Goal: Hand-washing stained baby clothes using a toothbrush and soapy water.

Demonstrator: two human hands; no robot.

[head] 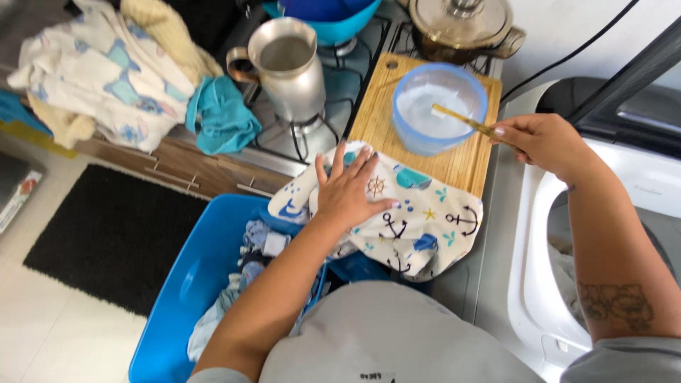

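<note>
1. Cloth (418,230), white with anchors and blue prints, lies draped over the near end of the board (433,159) and hangs down toward the tub (177,284).
2. Far left, a heap of laundry (106,78) sits on the surface, with a teal rag (223,117) beside it and a black mat (113,234) on the floor below.
3. Blue tub holds more crumpled clothes.
4. Left hand (347,191) lies flat on the cloth, fingers spread, gripping nothing.
5. Metal jug (287,64) stands on the stove, just left of the board.
6. Blue bowl (440,106) with white contents sits on the board.
7. Right hand (543,142) pinches a thin yellow stick (464,120), its tip inside the bowl.
8. Washer (603,234) stands open at the right.
</note>
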